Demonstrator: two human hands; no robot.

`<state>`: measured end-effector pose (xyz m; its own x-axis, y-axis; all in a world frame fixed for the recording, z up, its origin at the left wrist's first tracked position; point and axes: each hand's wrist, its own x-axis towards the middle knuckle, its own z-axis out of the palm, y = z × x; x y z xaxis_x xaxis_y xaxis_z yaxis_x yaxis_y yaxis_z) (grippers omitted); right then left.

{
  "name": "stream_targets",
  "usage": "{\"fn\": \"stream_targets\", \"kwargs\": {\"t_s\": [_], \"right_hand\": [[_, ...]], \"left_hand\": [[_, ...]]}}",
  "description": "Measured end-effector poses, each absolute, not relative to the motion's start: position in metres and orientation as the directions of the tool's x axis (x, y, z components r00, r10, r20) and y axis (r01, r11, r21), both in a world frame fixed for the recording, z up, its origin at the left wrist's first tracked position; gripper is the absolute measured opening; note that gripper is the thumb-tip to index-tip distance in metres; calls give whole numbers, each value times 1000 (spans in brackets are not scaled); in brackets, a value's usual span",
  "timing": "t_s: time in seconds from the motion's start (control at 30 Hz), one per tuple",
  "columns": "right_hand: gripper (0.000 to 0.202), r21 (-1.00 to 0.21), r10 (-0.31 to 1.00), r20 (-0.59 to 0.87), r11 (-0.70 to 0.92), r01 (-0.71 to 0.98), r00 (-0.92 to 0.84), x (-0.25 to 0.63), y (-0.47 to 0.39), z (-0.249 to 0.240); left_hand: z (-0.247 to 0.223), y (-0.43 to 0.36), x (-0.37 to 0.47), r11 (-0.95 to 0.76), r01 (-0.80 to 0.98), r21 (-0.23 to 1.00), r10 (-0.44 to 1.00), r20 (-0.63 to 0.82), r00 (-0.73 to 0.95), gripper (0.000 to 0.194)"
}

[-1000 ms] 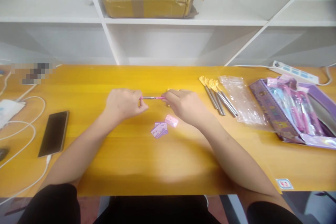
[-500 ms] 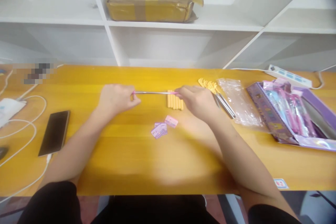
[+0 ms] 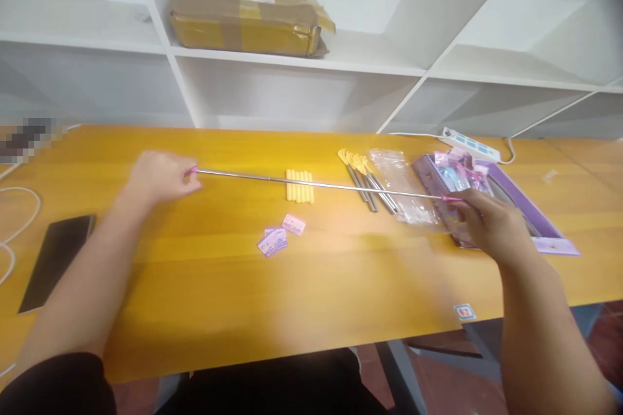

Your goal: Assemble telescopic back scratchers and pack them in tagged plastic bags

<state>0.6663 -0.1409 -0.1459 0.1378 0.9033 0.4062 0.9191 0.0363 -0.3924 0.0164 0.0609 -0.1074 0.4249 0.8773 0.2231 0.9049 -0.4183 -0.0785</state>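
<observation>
A thin metal telescopic rod [image 3: 318, 185] with pink ends stretches between my hands above the table. My left hand [image 3: 163, 176] is closed around its left pink end. At the right pink end, the fingers of my right hand [image 3: 491, 220] pinch it, in front of the purple box. Below the rod lies a row of yellow sticks [image 3: 300, 188] side by side. Nearer to me are a few small purple cards [image 3: 272, 242] and one pink card [image 3: 293, 224]. Several metal rods with yellow curved heads [image 3: 366, 180] lie to the right of the yellow sticks.
A clear plastic bag [image 3: 396, 175] lies by the purple box [image 3: 523, 204], which holds pink and blue wrapped items. Behind it is a white power strip [image 3: 471, 144]. At left are a dark phone [image 3: 56, 259] and white cables. A taped parcel [image 3: 248, 19] sits on the shelf.
The rod has been drawn out much longer. My right hand has moved far to the right and my left hand somewhat left, both still gripping the ends. The view has shifted right.
</observation>
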Motion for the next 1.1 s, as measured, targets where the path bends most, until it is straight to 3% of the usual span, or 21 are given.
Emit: {"fn": "stream_targets", "kwargs": {"t_s": [0.27,0.57,0.73,0.9,1.1], "right_hand": [[54,-283,918,387,27,959,88,667,-141,-137],[31,-171,937,330,-62,983,117,652,-139,-134],[27,-244,952,226,-151,958,207,632,-126,-132],[22,-281,930,263,-181,942,257,625,-113,-131],[31,-242,973,208,-44,969,96,519,-68,-134]], "left_hand": [[-103,57,14,-434,897,-80,864,246,440,16],[-111,70,4,-428,892,-143,869,206,450,18],[-111,69,12,-432,889,-151,883,128,451,21],[-103,64,22,-414,902,-124,908,9,419,24],[-125,37,96,-418,907,-53,909,-27,417,38]]}}
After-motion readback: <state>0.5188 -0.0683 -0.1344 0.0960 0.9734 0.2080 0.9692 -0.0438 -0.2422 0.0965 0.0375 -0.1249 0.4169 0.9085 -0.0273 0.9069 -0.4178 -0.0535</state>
